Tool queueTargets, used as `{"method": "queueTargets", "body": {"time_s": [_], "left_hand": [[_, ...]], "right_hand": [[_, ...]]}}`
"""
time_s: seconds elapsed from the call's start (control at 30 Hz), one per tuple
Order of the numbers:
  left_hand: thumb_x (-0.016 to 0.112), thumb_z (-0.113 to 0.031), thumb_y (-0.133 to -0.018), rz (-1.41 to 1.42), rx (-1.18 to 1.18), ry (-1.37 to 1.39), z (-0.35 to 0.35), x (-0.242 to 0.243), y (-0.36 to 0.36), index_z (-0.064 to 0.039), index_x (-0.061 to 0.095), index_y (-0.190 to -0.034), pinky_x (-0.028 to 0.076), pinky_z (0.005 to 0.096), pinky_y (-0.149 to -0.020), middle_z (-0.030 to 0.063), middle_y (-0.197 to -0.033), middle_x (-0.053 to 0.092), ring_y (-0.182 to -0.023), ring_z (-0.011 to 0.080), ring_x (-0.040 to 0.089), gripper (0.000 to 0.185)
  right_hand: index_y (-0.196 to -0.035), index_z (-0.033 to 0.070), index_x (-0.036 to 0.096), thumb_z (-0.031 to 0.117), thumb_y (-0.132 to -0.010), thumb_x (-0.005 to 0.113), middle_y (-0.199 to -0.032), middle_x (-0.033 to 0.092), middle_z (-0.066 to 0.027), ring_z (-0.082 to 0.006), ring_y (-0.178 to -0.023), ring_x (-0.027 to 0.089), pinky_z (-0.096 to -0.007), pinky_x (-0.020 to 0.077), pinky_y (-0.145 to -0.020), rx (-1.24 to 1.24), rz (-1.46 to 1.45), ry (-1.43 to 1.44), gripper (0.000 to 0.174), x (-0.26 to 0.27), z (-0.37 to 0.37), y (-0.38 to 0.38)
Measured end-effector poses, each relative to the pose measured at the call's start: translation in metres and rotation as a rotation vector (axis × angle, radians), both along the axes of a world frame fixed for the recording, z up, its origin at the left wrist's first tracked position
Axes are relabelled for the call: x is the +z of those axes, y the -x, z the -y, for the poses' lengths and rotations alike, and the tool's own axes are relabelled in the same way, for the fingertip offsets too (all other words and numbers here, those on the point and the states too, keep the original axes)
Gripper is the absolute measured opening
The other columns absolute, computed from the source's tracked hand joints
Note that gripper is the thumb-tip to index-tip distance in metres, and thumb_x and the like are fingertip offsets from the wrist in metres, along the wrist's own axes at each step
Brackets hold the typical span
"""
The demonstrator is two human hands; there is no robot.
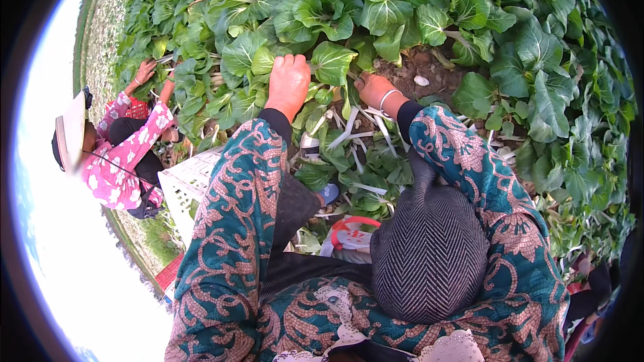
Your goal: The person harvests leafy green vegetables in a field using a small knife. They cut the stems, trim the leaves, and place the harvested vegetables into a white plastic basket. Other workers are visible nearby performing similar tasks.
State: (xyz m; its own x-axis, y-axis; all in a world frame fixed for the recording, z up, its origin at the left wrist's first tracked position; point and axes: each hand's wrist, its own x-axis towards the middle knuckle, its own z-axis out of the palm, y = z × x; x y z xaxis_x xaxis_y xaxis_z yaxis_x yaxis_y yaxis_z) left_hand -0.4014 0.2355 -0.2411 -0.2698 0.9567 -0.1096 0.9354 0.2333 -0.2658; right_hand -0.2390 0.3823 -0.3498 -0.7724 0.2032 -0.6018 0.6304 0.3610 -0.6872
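Observation:
My left hand (289, 83) is closed like a fist among the leafy greens, its back towards me. A broad green leaf (333, 64) comes out at its right side, the stalk running into the grip. Lower and to the right, my right hand (377, 91), with a pale bangle (387, 98) at the wrist, reaches in near the plant bases. Its fingers curl by a thin stalk, and what lies inside them is hidden. Trimmed white stalks (347, 128) and loose leaves (370, 153) lie on the ground below both hands.
Dense leafy greens (382, 15) fill the far side, with bare soil (422, 73) beside my right hand. A white plastic crate (188, 173) stands at my left. Beyond it a co-worker in a pink flowered top (126, 161) crouches by a red crate (137, 109). A printed bag (349, 239) lies between my legs.

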Motion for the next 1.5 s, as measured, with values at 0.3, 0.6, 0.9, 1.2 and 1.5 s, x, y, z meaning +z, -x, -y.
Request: {"method": "queueTargets", "body": {"time_s": [0.3, 0.6, 0.9, 1.2, 1.5], "left_hand": [[0.067, -0.030, -0.080, 0.353, 0.393, 0.173, 0.026, 0.079, -0.024, -0.008, 0.070, -0.096, 0.037, 0.0425, -0.084, 0.0104, -0.077, 0.066, -0.083, 0.0270, 0.061, 0.027], [0.072, -0.027, -0.078, 0.904, 0.542, -0.087, 0.039, 0.110, -0.088, -0.009, 0.066, -0.113, 0.043, 0.0412, -0.083, 0.0170, -0.086, 0.066, -0.085, 0.0288, 0.064, 0.040], [0.078, -0.033, -0.073, 0.604, 0.508, 0.102, 0.032, 0.086, -0.102, -0.005, 0.062, -0.100, 0.047, 0.0457, -0.080, 0.0143, -0.097, 0.061, -0.091, 0.0364, 0.060, 0.041], [0.067, -0.039, -0.086, 0.942, 0.680, -0.157, 0.028, 0.077, -0.107, -0.005, 0.060, -0.109, 0.049, 0.0438, -0.083, 0.0198, -0.102, 0.067, -0.096, 0.0380, 0.063, 0.042], [0.065, -0.025, -0.087, 0.989, 0.762, -0.129, 0.026, 0.064, -0.118, -0.004, 0.053, -0.128, 0.049, 0.0423, -0.086, 0.0213, -0.108, 0.065, -0.099, 0.0397, 0.062, 0.047]], "right_hand": [[-0.091, 0.004, 0.061, 0.022, -0.088, 0.070, -0.073, 0.057, 0.0013, -0.0091, -0.068, 0.052, -0.0271, 0.0457, -0.065, -0.548, -0.301, 0.632, 0.020, 0.048, 0.000, -0.079], [-0.105, 0.003, 0.061, 0.023, -0.090, 0.069, -0.075, 0.067, -0.0044, -0.0039, -0.039, 0.043, -0.0190, 0.0312, -0.035, -0.511, -0.298, 0.966, 0.026, 0.106, -0.010, -0.048], [-0.099, 0.006, 0.061, 0.029, -0.092, 0.065, -0.064, 0.056, 0.0017, -0.0031, -0.039, 0.043, -0.0199, 0.0315, -0.035, -0.390, -0.274, 0.924, 0.025, 0.096, 0.005, -0.057], [-0.103, 0.004, 0.052, 0.028, -0.093, 0.055, -0.084, 0.060, -0.0200, -0.0422, -0.083, 0.060, -0.0434, 0.0473, -0.070, -0.199, -0.617, 0.224, 0.026, 0.089, -0.003, -0.077], [-0.103, 0.007, 0.052, 0.030, -0.094, 0.055, -0.089, 0.061, -0.0170, -0.0405, -0.086, 0.059, -0.0446, 0.0470, -0.072, -0.056, -0.668, 0.070, 0.026, 0.091, -0.013, -0.084]]}}
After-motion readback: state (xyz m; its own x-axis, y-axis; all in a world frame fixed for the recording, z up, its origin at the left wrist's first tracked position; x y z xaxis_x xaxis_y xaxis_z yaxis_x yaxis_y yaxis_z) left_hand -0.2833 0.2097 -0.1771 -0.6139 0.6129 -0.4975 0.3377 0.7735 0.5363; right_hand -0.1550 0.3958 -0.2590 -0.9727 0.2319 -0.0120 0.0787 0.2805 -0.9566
